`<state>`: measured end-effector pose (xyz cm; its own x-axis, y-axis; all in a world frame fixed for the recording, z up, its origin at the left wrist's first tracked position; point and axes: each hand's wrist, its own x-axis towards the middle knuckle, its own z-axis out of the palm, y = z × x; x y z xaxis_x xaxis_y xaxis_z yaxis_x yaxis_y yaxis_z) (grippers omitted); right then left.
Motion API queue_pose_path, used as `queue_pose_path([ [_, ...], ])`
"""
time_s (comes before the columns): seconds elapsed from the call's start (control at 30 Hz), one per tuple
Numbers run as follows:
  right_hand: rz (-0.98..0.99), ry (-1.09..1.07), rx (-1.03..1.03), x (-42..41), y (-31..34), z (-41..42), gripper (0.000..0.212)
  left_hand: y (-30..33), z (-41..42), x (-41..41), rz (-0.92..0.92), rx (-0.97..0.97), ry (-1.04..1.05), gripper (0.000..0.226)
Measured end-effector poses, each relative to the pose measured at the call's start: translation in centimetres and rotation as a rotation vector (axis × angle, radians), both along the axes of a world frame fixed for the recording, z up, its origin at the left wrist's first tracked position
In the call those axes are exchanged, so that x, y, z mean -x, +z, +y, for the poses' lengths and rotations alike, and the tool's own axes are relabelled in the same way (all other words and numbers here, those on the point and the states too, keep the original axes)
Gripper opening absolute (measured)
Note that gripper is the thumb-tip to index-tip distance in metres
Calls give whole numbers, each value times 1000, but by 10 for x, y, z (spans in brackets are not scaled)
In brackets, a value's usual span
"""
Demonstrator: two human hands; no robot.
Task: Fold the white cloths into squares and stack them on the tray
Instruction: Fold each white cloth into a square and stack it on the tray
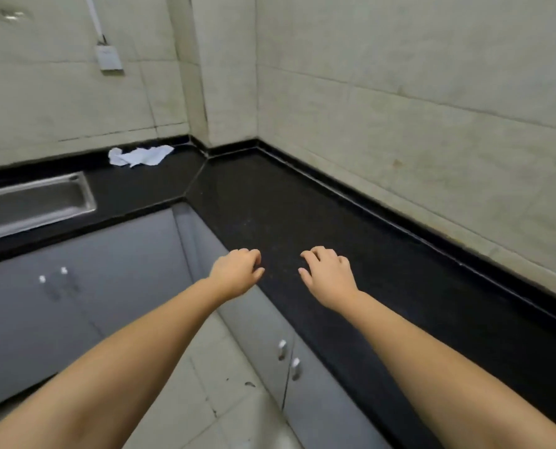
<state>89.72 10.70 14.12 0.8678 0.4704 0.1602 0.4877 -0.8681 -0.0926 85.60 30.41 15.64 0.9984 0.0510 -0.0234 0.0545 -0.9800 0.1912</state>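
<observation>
Both hands reach forward over the black worktop (pixel 302 202), side by side with a gap between them; the left hand (pixel 237 273) sits at the worktop's near edge, its fingers loosely curled downward and its thumb sticking out toward the other hand, so its grip is slack and holds nothing; whether the fingertips touch the surface cannot be told. The right hand (pixel 326 273) lies further in from that edge, knuckles raised, fingers bent and slightly spread, thumb pointing toward the left hand; its grip is likewise loose and empty. Both forearms are bare.

The worktop is dark, polished stone with a faint speckle, L-shaped, with a diagonal seam at its inner corner and a low raised black lip along the walls. A white cloth (pixel 140 156) lies crumpled and unfolded near the far edge of the worktop, just left of the back corner and close to the lip, well apart from both hands; its surface is wrinkled, with one bunched end and one flatter end. A steel sink (pixel 33 202), rectangular with rounded corners and a brushed sheen, is set into the left arm of the worktop. Grey cabinet doors (pixel 92 280) with small shiny knobs stand below; the walls are pale, matte tile.
</observation>
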Motion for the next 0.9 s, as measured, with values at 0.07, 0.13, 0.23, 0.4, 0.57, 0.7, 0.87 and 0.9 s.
queue_pose_path([
  [0.07,34,64,29,-7,-15,36,42,-16,37,4,41,1,67,30],
  [0.13,75,115,58,-18,-27,68,42,-30,70,2,81,12,114,32],
  [0.23,118,167,96,-43,-44,114,42,-46,117,-14,133,15,170,32],
  [0.4,167,250,125,-107,-57,187,41,-60,188,-63,232,6,264,33],
  [0.57,205,337,162,-184,-50,259,41,-48,252,-128,208,51,331,34],
  [0.7,205,367,185,-230,-53,315,41,-46,294,-168,186,95,366,34],
  [0.87,236,393,206,-286,-67,391,44,-59,360,-221,198,129,382,34],
  [0.9,245,396,200,-299,-70,407,44,-62,376,-233,199,130,383,33],
])
